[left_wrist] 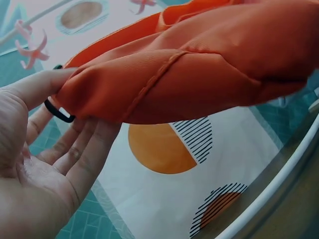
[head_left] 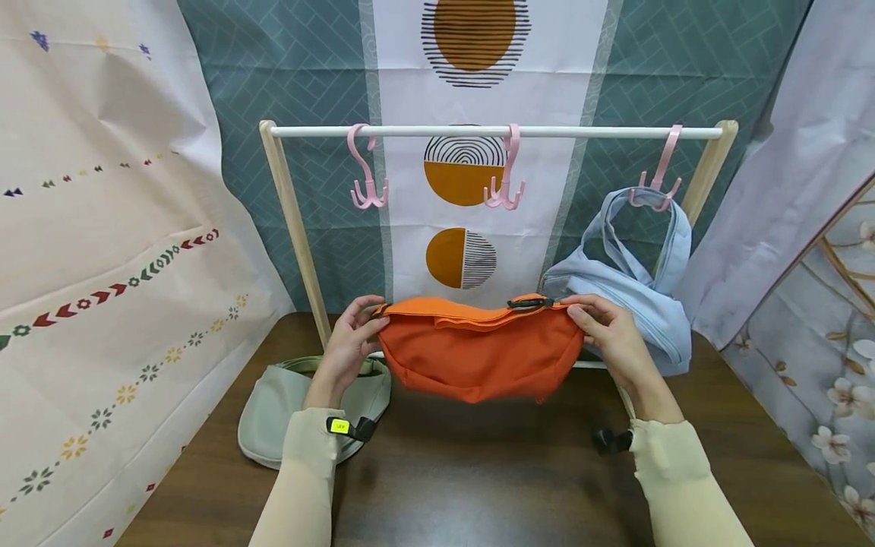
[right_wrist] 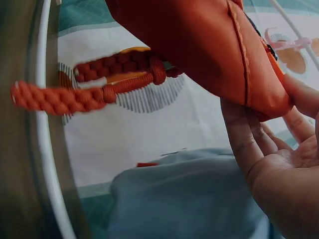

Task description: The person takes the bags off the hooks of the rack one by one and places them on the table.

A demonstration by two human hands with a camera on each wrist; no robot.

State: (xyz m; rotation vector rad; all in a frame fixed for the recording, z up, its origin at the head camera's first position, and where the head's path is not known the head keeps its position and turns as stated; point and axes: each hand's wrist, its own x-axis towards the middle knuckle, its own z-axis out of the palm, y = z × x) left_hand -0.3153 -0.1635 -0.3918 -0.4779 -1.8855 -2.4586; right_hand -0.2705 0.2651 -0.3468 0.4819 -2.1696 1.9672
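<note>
An orange bag (head_left: 478,357) is stretched level between both hands, above the brown table and in front of the rack. My left hand (head_left: 350,342) pinches its left end, thumb on the near side and fingers behind, beside a black ring (left_wrist: 60,110). At the other end my right hand (head_left: 608,334) pinches the corner near a black buckle (head_left: 530,303). The orange strap lies along the bag's top edge. Braided red-orange cords (right_wrist: 60,98) dangle beneath the bag in the right wrist view.
A white rail (head_left: 437,131) on wooden legs carries three pink hooks, the left (head_left: 369,171) and middle (head_left: 504,171) bare. A light blue bag (head_left: 636,281) hangs from the right hook (head_left: 663,167). The grey-green bag (head_left: 263,418) lies on the table (head_left: 478,486) at left.
</note>
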